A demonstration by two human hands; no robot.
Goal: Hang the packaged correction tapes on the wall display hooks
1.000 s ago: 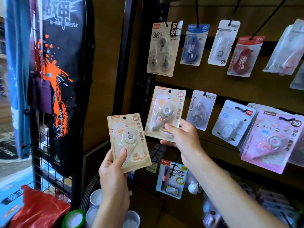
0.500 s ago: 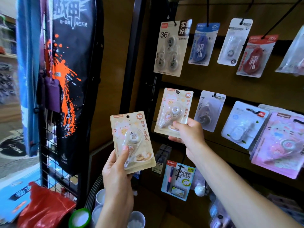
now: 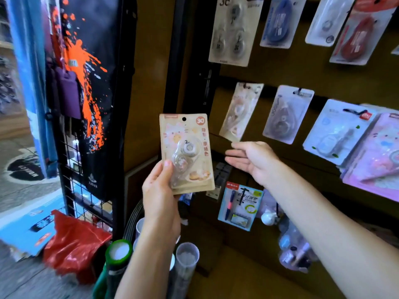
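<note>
My left hand (image 3: 160, 197) grips a beige packaged correction tape (image 3: 186, 152) by its lower edge, upright, in front of the display's left post. A matching beige pack (image 3: 240, 111) hangs on a wall hook at the left of the middle row, tilted. My right hand (image 3: 253, 161) hovers just below that pack with straight fingers, apart from it and holding nothing. Other correction tape packs hang beside it: a clear one (image 3: 287, 114), a white-blue one (image 3: 336, 130) and a pink one (image 3: 375, 156).
The top row holds a three-pack card (image 3: 234, 33), a blue pack (image 3: 279, 22) and a red pack (image 3: 358, 37). A pen set (image 3: 240, 207) hangs lower down. A black bag (image 3: 90, 87) hangs on a wire rack at left. Tubes (image 3: 186, 255) and a red bag (image 3: 73, 242) stand below.
My right hand has let go of the hanging beige pack and dropped just below it, fingers straightened. My left hand has raised its pack slightly. The view has moved closer to the wall.
</note>
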